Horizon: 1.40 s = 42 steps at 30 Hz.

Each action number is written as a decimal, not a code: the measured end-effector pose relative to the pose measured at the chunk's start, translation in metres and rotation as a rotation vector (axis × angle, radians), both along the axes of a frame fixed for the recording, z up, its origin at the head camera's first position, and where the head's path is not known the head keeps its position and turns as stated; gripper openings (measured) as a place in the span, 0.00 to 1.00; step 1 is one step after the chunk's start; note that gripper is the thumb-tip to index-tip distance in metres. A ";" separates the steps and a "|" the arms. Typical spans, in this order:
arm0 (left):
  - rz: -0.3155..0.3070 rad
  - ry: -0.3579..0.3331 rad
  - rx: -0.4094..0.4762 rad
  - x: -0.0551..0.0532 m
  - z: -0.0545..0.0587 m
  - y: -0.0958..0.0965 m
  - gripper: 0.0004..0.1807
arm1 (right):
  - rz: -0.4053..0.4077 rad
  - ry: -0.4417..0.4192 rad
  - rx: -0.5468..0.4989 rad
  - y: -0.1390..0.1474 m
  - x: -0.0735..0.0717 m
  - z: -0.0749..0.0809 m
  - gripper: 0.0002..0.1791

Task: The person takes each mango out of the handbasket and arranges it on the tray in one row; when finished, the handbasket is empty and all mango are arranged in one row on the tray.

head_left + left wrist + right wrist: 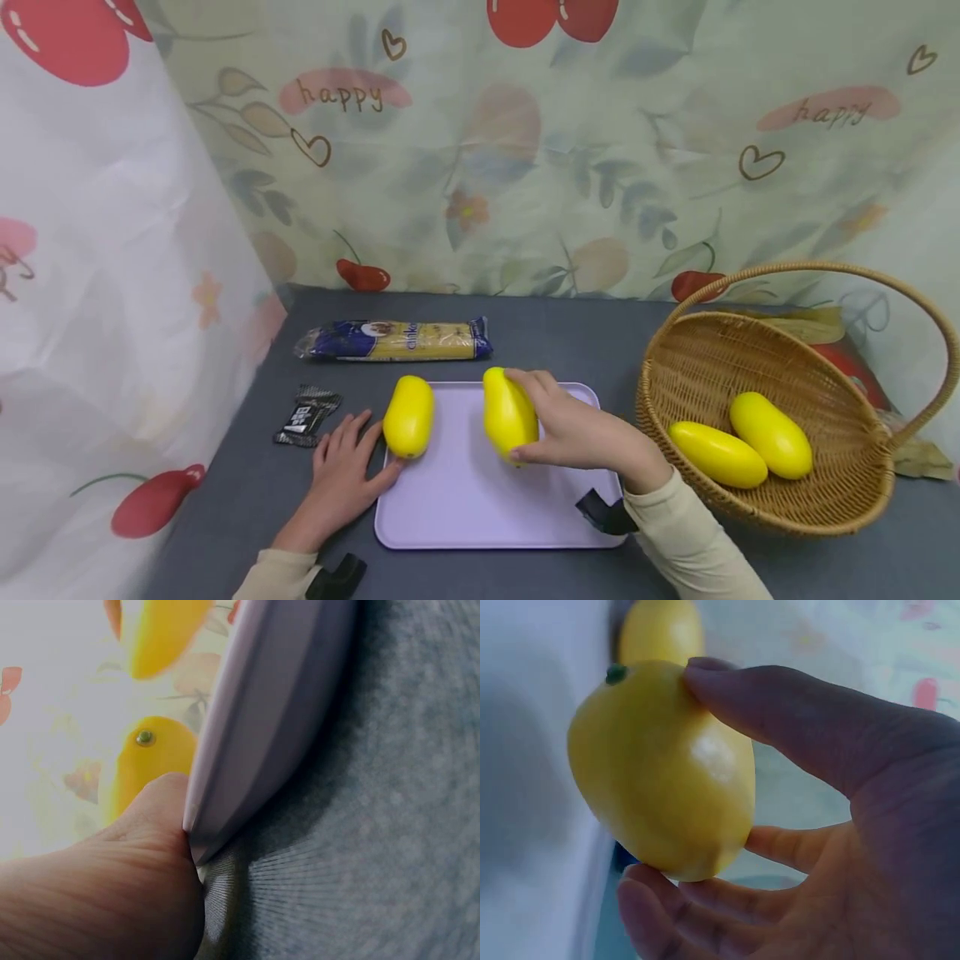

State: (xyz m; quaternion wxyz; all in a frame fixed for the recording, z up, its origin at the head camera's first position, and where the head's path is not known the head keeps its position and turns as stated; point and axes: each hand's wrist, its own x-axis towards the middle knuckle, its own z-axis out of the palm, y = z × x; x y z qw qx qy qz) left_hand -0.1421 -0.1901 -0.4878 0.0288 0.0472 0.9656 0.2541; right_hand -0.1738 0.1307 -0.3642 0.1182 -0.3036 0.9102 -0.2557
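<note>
My right hand point(573, 425) grips a yellow mango point(507, 414) over the middle of the lilac tray point(465, 508). In the right wrist view, the thumb presses one side of this mango point(660, 772) and the fingers curl round the other; its green stem end shows. A second mango point(409, 417) lies at the tray's left edge. My left hand point(343, 475) rests on the table just left of the tray, fingers extended and holding nothing. Its thumb lies at the tray's rim, close below the second mango, as the left wrist view shows too.
A wicker basket point(847, 417) with a tall handle stands at the right, two mangoes point(771, 435) inside. Behind the tray lies a blue and yellow pasta packet point(397, 341). A small black packet point(306, 415) is at the left. Other packages sit partly hidden behind the basket.
</note>
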 end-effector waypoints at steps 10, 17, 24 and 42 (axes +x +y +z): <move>0.002 -0.001 -0.011 0.001 0.000 0.000 0.41 | -0.034 -0.175 0.041 -0.045 -0.028 -0.042 0.53; -0.002 0.002 -0.006 0.000 0.002 0.001 0.41 | -0.072 -0.191 -0.024 -0.054 -0.029 -0.047 0.50; 0.002 0.020 -0.005 0.001 0.002 0.001 0.40 | -0.069 -0.168 -0.042 -0.056 -0.030 -0.051 0.49; 0.004 0.026 -0.003 0.002 0.002 0.001 0.39 | -0.072 -0.187 -0.047 -0.060 -0.032 -0.050 0.50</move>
